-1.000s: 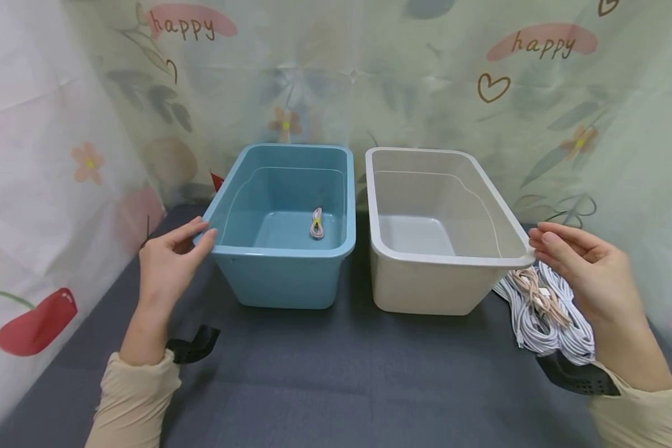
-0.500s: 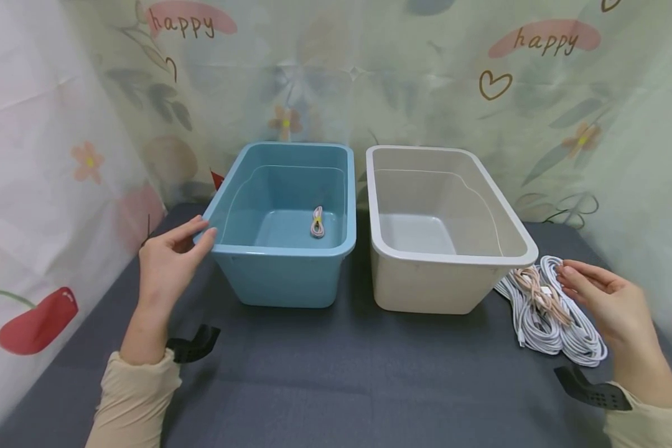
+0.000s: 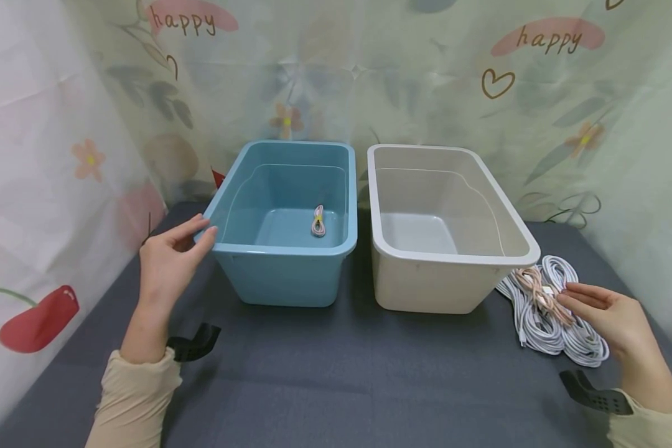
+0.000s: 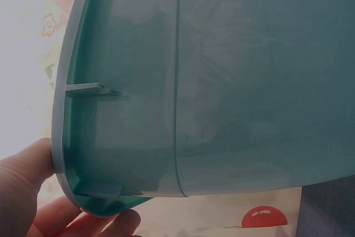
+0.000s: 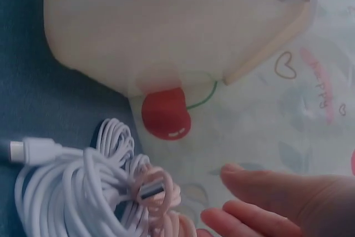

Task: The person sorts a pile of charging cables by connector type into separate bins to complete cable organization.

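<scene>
Left hand [image 3: 167, 266] gripping the near-left rim corner of a blue bin [image 3: 288, 280], right hand [image 3: 613, 316] with fingers loosely extended, near bundled white and pink cables [image 3: 544, 331], lying right of a beige bin [image 3: 425, 286].

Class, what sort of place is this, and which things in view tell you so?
Probably a makeshift tabletop workspace: patterned sheeting hangs behind a dark table, with a blue tub, a beige tub and bundled cables on it.
</scene>
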The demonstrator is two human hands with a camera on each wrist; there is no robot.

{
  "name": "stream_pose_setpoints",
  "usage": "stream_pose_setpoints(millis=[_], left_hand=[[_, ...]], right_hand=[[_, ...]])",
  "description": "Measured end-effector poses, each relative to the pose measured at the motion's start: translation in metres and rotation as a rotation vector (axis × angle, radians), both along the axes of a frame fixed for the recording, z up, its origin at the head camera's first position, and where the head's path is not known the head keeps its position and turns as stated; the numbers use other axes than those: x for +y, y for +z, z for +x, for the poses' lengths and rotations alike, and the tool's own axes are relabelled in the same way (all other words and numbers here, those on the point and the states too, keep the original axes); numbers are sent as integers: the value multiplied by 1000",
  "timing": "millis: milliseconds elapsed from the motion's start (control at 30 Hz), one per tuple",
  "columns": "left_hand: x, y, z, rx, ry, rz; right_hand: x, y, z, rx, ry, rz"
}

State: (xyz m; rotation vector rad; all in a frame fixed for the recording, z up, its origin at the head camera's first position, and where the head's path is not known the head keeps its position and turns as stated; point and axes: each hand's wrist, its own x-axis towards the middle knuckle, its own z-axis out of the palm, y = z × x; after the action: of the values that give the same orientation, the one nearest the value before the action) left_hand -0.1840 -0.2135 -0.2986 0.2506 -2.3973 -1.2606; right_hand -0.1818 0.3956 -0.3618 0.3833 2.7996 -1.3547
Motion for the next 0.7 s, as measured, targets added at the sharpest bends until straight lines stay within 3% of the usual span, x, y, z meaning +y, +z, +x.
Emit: stream_pose_setpoints(millis=[133,333,700], left_hand=[[0,0,0,2,1,-4],[0,-1,0,8,-1,-6],[0,-1,0,14,-6,-7]], right_hand=[[5,-3,2,-58,59,110],[2,-3,5,-35,117,182],[-1,3,9,-40,-9,366]])
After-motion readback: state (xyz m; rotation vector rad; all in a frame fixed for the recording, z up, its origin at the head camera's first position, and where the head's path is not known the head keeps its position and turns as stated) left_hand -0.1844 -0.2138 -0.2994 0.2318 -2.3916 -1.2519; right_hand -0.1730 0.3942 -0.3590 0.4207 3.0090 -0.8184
